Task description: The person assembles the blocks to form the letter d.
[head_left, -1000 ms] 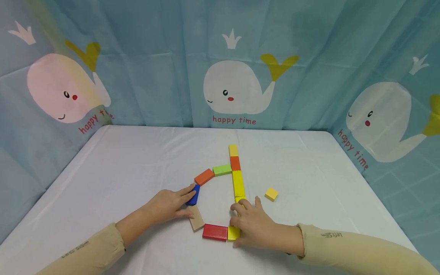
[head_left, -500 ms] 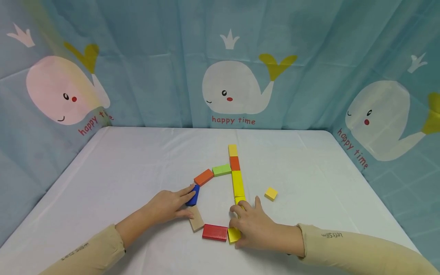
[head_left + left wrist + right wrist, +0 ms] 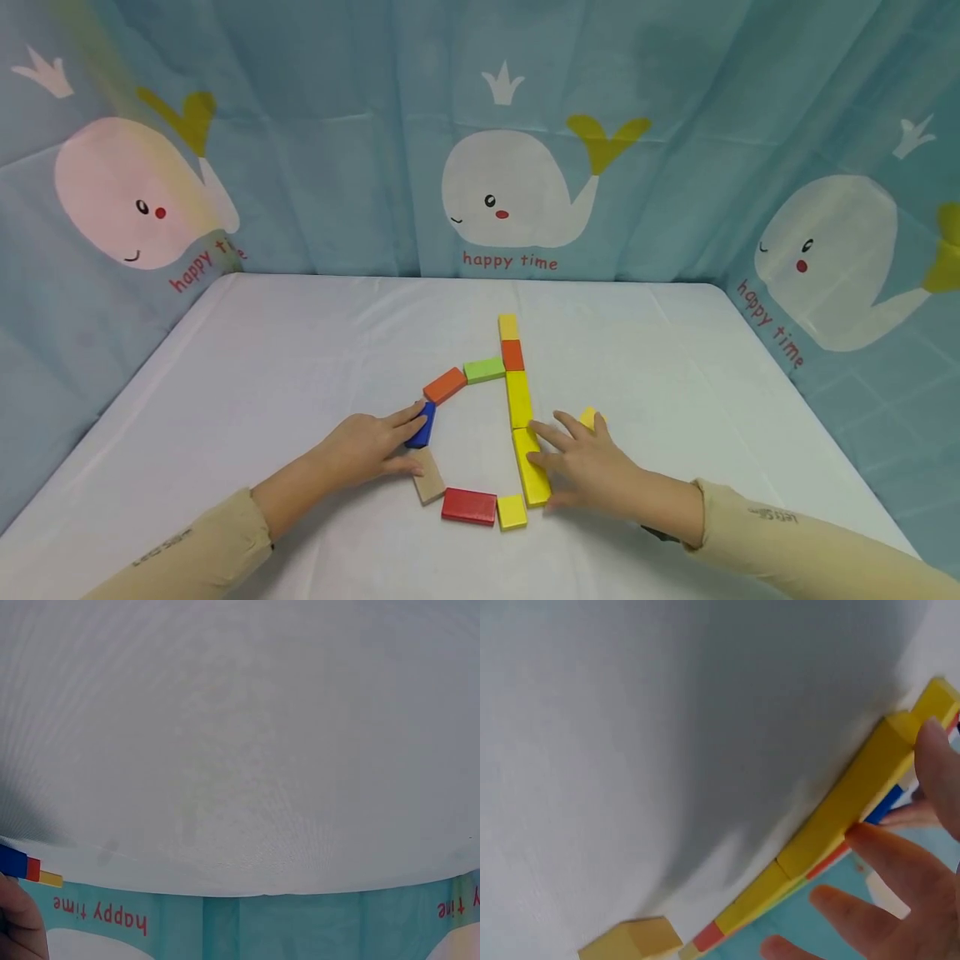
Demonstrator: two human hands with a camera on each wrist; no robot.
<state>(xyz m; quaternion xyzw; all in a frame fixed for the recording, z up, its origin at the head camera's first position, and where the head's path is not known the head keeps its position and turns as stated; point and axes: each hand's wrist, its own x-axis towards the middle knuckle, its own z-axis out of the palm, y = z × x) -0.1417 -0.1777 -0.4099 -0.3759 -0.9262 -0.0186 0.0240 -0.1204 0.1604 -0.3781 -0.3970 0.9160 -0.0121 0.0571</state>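
Observation:
My left hand [image 3: 366,450] rests with its fingers on a blue block [image 3: 426,427] and its thumb by a bare wooden block [image 3: 428,477]. Beside the long lower yellow block [image 3: 531,467], my right hand [image 3: 592,471] has its fingers spread, the tips at the block's right side. The right wrist view shows the thumb and a finger at that yellow block [image 3: 855,795]. A red block [image 3: 469,507] and a small yellow block [image 3: 512,512] lie at the bottom of the loop. An orange block [image 3: 446,386] and a green block [image 3: 484,370] curve along its top.
Above the lower yellow block, another long yellow block [image 3: 519,400], a red-orange block [image 3: 512,355] and a pale yellow block [image 3: 508,327] continue the straight line. A loose yellow block [image 3: 588,417] is partly hidden behind my right hand. A whale-printed curtain [image 3: 345,192] surrounds the white table [image 3: 300,350].
My right hand has moved right, off the small yellow block, uncovering it and the lower long yellow block. The small block has turned slightly. My left hand stays where it was.

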